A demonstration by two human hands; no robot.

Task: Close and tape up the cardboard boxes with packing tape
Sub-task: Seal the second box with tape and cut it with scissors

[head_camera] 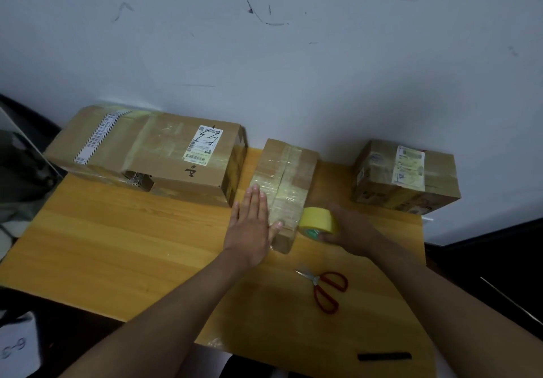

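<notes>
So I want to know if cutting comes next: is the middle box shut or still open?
Shut. The middle box has its flaps flat under tape, the left hand lies on it.

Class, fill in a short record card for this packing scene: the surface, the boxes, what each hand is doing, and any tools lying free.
surface: wooden table
boxes: large box far left; middle box, top taped; small box far right
left hand: flat, fingers straight, pressing on the middle box
right hand: grips yellow tape roll at the box's near right corner
free tools: red scissors, near the right forearm
</notes>
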